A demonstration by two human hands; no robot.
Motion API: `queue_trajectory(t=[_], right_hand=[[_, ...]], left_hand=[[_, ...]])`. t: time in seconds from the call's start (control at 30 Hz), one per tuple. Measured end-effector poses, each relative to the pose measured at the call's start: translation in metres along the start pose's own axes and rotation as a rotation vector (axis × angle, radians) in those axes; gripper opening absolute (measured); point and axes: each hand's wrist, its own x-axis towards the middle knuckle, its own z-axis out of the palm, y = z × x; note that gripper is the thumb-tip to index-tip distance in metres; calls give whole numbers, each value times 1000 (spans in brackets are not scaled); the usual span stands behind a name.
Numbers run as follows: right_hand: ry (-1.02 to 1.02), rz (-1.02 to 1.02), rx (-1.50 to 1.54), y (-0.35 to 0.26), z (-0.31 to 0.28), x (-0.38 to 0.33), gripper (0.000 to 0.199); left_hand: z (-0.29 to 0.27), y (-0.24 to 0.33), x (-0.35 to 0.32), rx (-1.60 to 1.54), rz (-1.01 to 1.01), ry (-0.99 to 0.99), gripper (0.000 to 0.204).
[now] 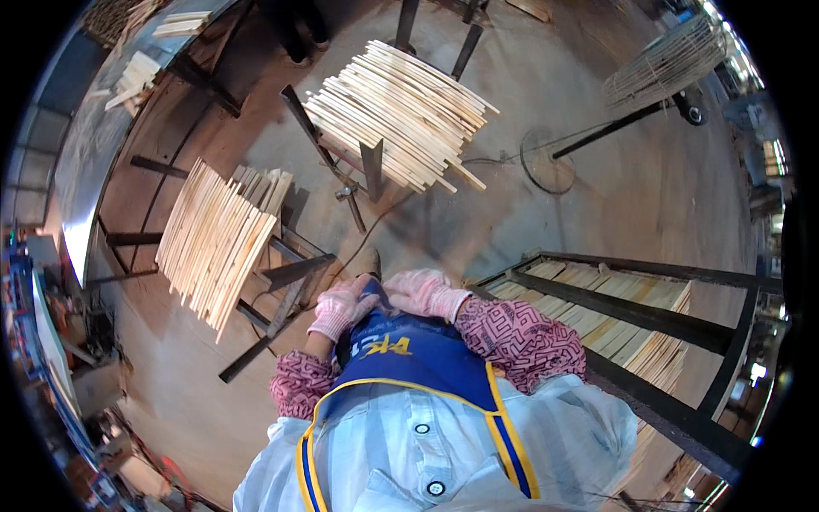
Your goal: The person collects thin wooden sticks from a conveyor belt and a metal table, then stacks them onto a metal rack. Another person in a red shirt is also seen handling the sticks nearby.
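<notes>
Both of my hands wear pinkish-white knit gloves, with pink patterned sleeve covers on the forearms. Near the lower front of my blue apron (426, 337), which has yellow edging, my left hand (341, 305) lies with its thumb apart from the fingers. My right hand (422, 293) rests across the apron's other side, fingers loosely bent toward the left one. I see nothing held in either hand. Ahead to the left, a dark metal stand carries a bundle of thin pale wooden strips (217, 243). Farther ahead lies another bundle of wooden strips (401, 115) on a stand.
On my right stands a dark metal frame rack (648, 316) with stacked wooden boards (589, 311). A metal-topped table (94, 162) runs along the far left, holding short wood pieces (135, 78). Someone's legs (294, 30) show at the top. A wire-bound bundle (670, 64) stands far right.
</notes>
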Motion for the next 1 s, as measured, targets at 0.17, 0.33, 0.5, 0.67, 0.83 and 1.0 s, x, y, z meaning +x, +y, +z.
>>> queue_trajectory(t=[0.17, 0.33, 0.5, 0.67, 0.83, 1.0], right_hand=[[299, 50, 97, 18, -34, 19, 48], [250, 51, 204, 55, -77, 22, 47], [331, 209, 213, 151, -143, 24, 41], [397, 299, 269, 305, -229, 52, 39], [349, 360, 317, 436, -297, 97, 44], [261, 493, 92, 507, -344, 161, 58]], left_hand=[[-59, 3, 66, 124, 107, -50, 65], [-111, 11, 126, 146, 121, -46, 65], [-117, 41, 176, 9, 77, -68, 64], [-98, 103, 247, -320, 25, -113, 62], [-46, 193, 344, -766, 17, -4, 56], [-1, 233, 475, -955, 34, -102, 64]])
